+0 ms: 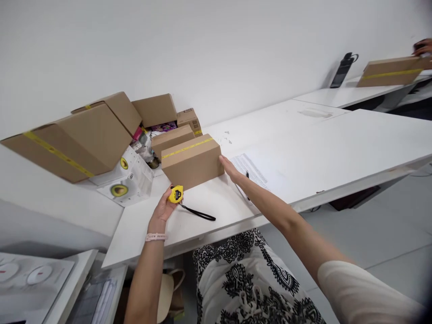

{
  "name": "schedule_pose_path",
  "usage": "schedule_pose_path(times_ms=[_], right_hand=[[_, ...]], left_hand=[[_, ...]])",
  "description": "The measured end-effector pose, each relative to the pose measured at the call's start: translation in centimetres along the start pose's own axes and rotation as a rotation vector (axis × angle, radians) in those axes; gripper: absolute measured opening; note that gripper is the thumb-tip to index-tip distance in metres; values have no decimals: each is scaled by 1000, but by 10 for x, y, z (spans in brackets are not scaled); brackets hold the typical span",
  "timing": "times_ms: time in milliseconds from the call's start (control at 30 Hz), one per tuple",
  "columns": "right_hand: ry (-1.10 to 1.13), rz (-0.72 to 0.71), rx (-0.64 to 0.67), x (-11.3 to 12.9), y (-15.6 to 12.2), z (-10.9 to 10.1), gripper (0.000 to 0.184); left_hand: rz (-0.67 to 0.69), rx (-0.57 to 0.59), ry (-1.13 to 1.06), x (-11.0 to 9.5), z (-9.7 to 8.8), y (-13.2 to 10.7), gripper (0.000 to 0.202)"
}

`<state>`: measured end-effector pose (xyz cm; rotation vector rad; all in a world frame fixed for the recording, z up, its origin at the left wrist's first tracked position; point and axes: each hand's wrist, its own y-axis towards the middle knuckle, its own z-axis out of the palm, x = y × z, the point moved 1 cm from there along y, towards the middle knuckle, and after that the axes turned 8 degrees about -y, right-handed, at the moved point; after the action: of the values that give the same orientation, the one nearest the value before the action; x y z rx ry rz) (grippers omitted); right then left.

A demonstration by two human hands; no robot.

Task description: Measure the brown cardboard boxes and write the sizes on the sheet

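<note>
My left hand is closed around a yellow tape measure, close to the front of a cardboard box. A black wrist strap hangs from the tape measure and lies over the white table. The closed cardboard box, with yellow tape along its top, sits on the table. Against the box's right end rests my right hand, fingers stretched out and holding nothing. Just right of that hand lies a printed sheet of paper with a black pen on it.
Behind the box stand another cardboard box and an open box of goods. Leftward, a large taped carton rests on white avocado-print boxes. Far right are a black bottle, a taped box and another person's hand.
</note>
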<state>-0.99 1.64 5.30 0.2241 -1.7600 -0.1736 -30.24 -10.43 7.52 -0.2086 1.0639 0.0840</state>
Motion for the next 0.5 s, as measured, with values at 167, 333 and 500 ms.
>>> schedule_pose_path(times_ms=[167,333,500], right_hand=[[-87,-94,-76,41,-24,-18,59],[-388,-168,-104,78,-40,-45,48],[-572,-201,-39,103,-56,-36,40]], left_hand=[[0,48,27,-43,-2,-16,49],[-1,84,154,-84,9,-48,63],[100,137,359,-93,55,-80,72]])
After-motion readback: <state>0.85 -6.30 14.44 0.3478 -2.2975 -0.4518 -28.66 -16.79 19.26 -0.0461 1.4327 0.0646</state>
